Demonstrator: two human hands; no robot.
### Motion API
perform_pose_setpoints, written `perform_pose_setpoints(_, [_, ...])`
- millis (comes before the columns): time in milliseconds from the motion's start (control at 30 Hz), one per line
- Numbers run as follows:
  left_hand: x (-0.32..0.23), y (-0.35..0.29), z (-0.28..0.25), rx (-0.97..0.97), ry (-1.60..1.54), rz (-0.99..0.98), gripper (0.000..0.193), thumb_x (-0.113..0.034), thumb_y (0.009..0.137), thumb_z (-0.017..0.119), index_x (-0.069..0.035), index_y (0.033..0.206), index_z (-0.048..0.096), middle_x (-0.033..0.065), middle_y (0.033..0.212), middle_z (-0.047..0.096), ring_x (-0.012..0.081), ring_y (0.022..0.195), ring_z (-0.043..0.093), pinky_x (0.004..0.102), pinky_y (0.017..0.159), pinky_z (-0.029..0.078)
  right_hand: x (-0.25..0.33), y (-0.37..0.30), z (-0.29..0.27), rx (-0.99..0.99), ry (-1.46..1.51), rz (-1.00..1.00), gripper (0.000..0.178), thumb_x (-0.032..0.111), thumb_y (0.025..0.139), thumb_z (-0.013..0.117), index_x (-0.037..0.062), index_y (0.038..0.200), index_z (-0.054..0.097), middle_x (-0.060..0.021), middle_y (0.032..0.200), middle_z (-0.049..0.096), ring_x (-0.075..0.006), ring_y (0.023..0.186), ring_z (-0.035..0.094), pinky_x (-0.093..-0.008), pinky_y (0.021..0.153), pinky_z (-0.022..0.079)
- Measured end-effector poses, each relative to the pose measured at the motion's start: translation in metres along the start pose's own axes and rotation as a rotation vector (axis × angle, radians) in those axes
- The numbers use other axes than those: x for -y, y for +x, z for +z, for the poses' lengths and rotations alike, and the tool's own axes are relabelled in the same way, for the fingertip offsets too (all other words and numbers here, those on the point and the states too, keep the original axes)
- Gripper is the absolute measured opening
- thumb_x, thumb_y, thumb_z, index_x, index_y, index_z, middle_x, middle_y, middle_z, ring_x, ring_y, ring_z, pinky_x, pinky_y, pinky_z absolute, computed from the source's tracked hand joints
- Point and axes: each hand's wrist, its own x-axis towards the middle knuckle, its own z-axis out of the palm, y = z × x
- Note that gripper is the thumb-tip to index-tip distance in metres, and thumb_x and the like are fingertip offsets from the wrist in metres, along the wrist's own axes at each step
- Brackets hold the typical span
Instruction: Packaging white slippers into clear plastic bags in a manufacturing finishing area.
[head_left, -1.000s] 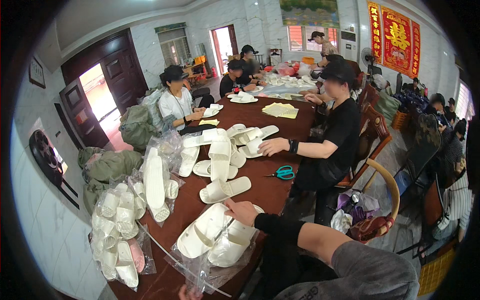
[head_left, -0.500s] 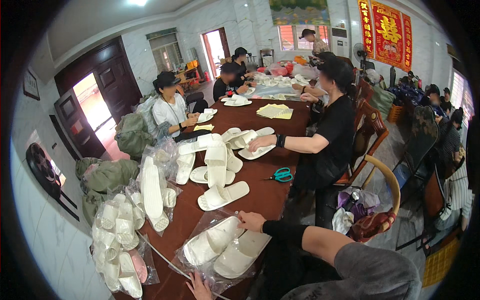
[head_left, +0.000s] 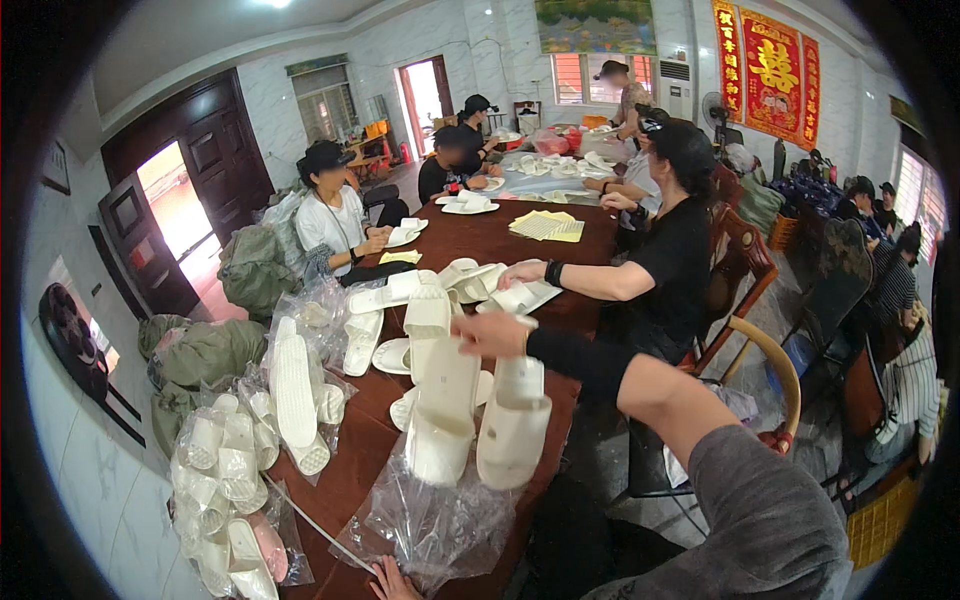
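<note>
Two white slippers are held up over the table, toes away from me: a left slipper (head_left: 440, 405) and a right slipper (head_left: 514, 425). My right hand (head_left: 492, 335), slightly blurred, is closed at their upper ends, between the two. Below their heels a crumpled clear plastic bag (head_left: 420, 525) lies on the table. At the bottom edge my left hand (head_left: 393, 582) shows only in part, fingers apart, against the bag's near corner beside a thin pale strip (head_left: 325, 530).
Loose white slippers (head_left: 362, 342) spread over the brown table (head_left: 480, 240). Bagged slippers (head_left: 240, 455) heap at the left edge. Across the right side, a co-worker in black (head_left: 675, 250) handles another slipper. Yellow sheets (head_left: 547, 226) lie farther back; a wooden chair (head_left: 765, 370) stands right.
The two slippers, flat on the plastic bag before, are now raised and moved away from me with my right hand. The bag lies crumpled beneath; my right forearm hides the teal-handled scissors.
</note>
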Motion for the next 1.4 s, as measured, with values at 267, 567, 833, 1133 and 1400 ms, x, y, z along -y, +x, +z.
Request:
perform_pose_setpoints(267, [-0.012, 0.002, -0.011, 0.042, -0.047, -0.087, 0.048, -0.019, 0.096, 0.049, -0.007, 0.141, 0.04, 0.0118, 0.145, 0.041, 0.0332, 0.139, 0.029, 0.0513, 0.112, 0.022, -0.019, 0.099, -0.067, -0.77, -0.575, -0.048, 0.026, 0.026, 0.086, 0.061, 0.0051, 0.1, 0.055, -0.0127, 0.086, 0.06, -0.032, 0.086, 0.061, -0.0445, 0.073, 0.049])
perform_pose_setpoints(567, [-0.009, 0.01, -0.01, -0.103, -0.328, -0.136, 0.044, -0.011, 0.095, 0.047, 0.0, 0.138, 0.042, 0.0138, 0.142, 0.045, 0.0321, 0.138, 0.032, 0.0488, 0.114, 0.019, 0.084, -0.077, 0.114, 0.048, 0.218, 0.191, 0.037, 0.04, 0.094, 0.051, 0.0047, 0.103, 0.057, -0.0162, 0.092, 0.061, -0.0336, 0.094, 0.061, -0.0437, 0.08, 0.047])
perform_pose_setpoints(833, [0.008, -0.008, -0.033, 0.067, -0.57, -0.083, 0.043, -0.015, 0.096, 0.05, -0.009, 0.138, 0.045, 0.0098, 0.14, 0.05, 0.0279, 0.137, 0.036, 0.0481, 0.116, 0.014, 0.058, -0.172, 0.146, 0.191, 0.426, 0.424, 0.054, 0.049, 0.092, 0.052, 0.0069, 0.126, 0.054, -0.0187, 0.123, 0.056, -0.0345, 0.115, 0.052, -0.0395, 0.097, 0.041])
perform_pose_setpoints(1133, [0.01, -0.039, -0.042, -0.285, -0.607, -0.34, 0.036, -0.018, 0.099, 0.045, -0.003, 0.132, 0.051, 0.0171, 0.136, 0.052, 0.0354, 0.135, 0.037, 0.0406, 0.11, 0.029, 0.072, -0.18, 0.157, 0.473, 0.072, 0.11, 0.042, 0.023, 0.08, 0.061, 0.0149, 0.12, 0.059, -0.018, 0.131, 0.047, -0.0371, 0.115, 0.051, -0.0445, 0.097, 0.043])
perform_pose_setpoints(1400, [-0.032, -0.072, -0.047, -0.403, -0.48, -0.317, 0.025, 0.003, 0.075, 0.069, -0.003, 0.098, 0.062, 0.013, 0.103, 0.057, 0.0312, 0.094, 0.056, 0.0378, 0.084, 0.046, 0.068, -0.152, 0.165, 0.402, 0.265, -0.07, 0.048, 0.007, 0.08, 0.056, 0.0172, 0.127, 0.056, -0.0177, 0.134, 0.046, -0.0374, 0.12, 0.048, -0.0415, 0.102, 0.04])
